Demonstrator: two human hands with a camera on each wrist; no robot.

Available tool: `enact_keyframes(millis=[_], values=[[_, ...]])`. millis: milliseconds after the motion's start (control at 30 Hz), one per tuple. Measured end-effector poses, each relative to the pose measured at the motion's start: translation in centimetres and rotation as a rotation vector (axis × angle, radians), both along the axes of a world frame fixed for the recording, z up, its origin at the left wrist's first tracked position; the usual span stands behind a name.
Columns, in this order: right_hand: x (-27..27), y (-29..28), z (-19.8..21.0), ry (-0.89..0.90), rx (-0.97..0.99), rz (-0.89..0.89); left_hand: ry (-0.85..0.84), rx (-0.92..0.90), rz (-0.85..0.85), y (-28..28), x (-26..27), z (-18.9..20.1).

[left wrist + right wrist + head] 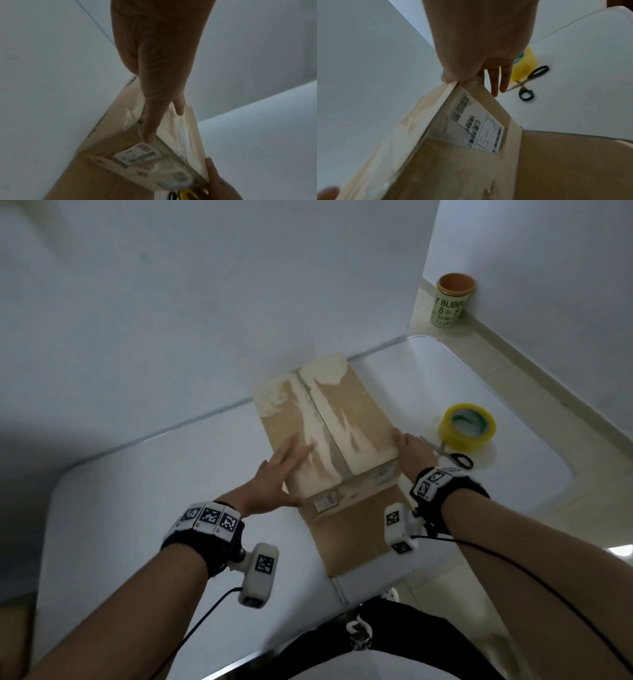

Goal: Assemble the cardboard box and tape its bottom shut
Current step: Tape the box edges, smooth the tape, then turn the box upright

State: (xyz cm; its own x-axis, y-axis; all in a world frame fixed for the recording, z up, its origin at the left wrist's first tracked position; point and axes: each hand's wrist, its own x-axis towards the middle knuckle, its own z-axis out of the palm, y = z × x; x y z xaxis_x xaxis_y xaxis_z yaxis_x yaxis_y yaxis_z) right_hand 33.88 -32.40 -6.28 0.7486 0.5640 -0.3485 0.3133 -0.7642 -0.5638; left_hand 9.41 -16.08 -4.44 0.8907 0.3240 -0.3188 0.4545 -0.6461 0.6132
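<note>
The brown cardboard box [356,412] stands on the white table [137,491], its two long flaps folded shut on top, with pale torn patches along the seam. My left hand [284,467] lies flat with straight fingers on the left flap [106,135]. My right hand [411,446] sits at the box's right edge; its thumb presses on the right flap's rim and its fingers [494,83] point straight down beside the side wall. A shipping label [481,125] shows on the near wall. A yellow tape roll [467,428] lies right of the box.
Black-handled scissors [448,455] lie between my right hand and the tape roll. A loose cardboard flap [356,529] stretches from the box toward me, over the table's near edge. A green paper cup [452,299] stands on the floor by the wall, far right.
</note>
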Motion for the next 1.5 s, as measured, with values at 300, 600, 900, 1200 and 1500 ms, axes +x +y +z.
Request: enact_keyframes(millis=[300,600,900,1200,1500], values=[[-0.9,-0.1,-1.6,0.412,0.241,-0.155,-0.037,-0.888,0.884,-2.0,0.5,-0.7],[-4.4,-1.1,0.6,0.601,0.323,-0.296,-0.097,-0.696,0.846,-0.3,0.9,2.0],[-6.0,-2.9,1.5,0.759,0.305,-0.317,0.045,-0.054,0.594,-1.5,5.4,13.3],[-8.2,-3.6,1.1,0.785,0.132,-0.187,0.257,0.238,0.316,-0.9,4.2,8.5],[-7.6,-0.6,3.3,0.783,0.158,0.014,0.079,-0.128,0.703,4.6,-0.9,3.3]])
